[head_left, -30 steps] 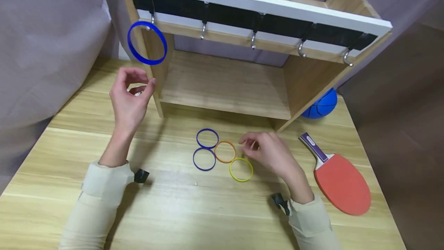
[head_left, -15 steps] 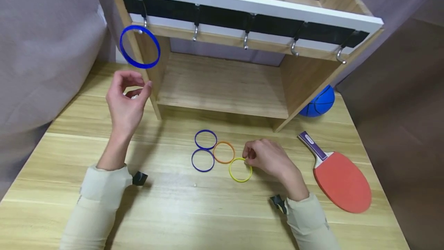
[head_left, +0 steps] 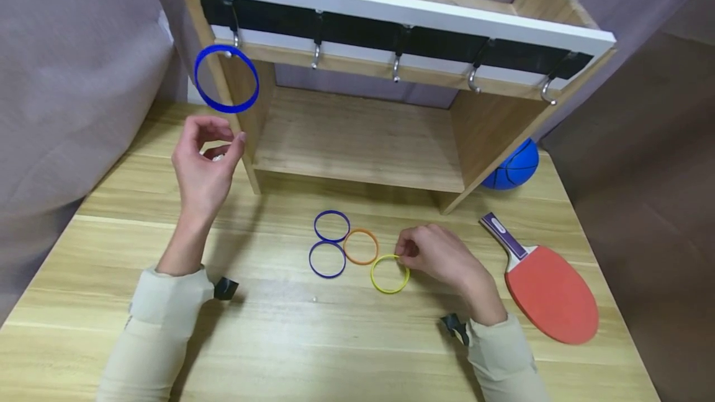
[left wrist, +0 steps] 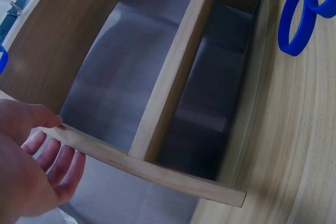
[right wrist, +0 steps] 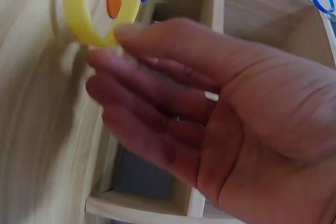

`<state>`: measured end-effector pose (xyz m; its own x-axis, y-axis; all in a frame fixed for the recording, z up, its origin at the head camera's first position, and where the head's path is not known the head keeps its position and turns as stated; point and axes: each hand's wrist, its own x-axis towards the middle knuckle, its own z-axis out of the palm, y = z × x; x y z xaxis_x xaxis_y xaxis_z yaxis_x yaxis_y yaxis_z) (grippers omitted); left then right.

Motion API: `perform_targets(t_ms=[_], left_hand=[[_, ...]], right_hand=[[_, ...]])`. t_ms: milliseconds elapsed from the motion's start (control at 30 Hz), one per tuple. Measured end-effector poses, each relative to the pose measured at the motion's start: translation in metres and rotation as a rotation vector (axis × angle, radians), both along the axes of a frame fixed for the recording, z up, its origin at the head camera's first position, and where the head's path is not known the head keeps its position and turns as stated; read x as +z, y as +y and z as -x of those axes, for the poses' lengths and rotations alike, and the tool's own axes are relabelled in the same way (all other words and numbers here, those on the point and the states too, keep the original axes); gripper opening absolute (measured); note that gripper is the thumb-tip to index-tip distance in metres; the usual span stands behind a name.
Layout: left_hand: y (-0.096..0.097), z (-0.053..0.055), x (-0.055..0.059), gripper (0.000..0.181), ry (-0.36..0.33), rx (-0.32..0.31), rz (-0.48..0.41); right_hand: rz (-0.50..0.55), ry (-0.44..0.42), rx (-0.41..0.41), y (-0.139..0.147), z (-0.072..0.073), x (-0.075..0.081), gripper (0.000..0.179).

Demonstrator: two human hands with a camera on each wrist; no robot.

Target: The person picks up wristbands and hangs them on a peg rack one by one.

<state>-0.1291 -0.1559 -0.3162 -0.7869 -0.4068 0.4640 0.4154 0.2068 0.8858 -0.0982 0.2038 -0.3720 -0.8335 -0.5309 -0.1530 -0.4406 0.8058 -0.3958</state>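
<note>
My right hand (head_left: 441,259) pinches the edge of a yellow ring (head_left: 373,281) between thumb and forefinger, low over the table. The right wrist view shows the thumb tip against the yellow ring (right wrist: 77,9), the other fingers loosely bent. My left hand (head_left: 203,163) holds the front edge of the left side panel of a wooden rack (head_left: 363,141); in the left wrist view the thumb lies on that panel (left wrist: 105,145) with the fingers curled on its outer side. An orange ring (head_left: 360,230) and two dark blue rings (head_left: 332,211) lie beside the yellow one.
A bright blue ring (head_left: 254,89) hangs from the leftmost of several metal hooks (head_left: 396,70) along the rack's top front. At the right lie a red table tennis bat (head_left: 553,296) and a blue ball (head_left: 516,166). Grey cloth (head_left: 72,79) hangs behind the table (head_left: 313,352).
My right hand has come down from above the table to the yellow ring and taken hold of its edge. The ring has shifted slightly right. My left hand stays at the rack's panel.
</note>
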Motion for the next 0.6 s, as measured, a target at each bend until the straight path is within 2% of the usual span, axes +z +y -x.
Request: perform_targets(t_ms=[433,600], left_hand=[[-0.001,-0.001,-0.001,0.026,0.002,0.004,0.01],[0.001,0.001,-0.001,0.028,0.014,0.001,0.011]], right_hand=[[0.239,-0.169,0.113,-0.001,-0.004,0.009,0.014],[0.34,-0.182,0.149,-0.007,-0.008,0.012,0.017]])
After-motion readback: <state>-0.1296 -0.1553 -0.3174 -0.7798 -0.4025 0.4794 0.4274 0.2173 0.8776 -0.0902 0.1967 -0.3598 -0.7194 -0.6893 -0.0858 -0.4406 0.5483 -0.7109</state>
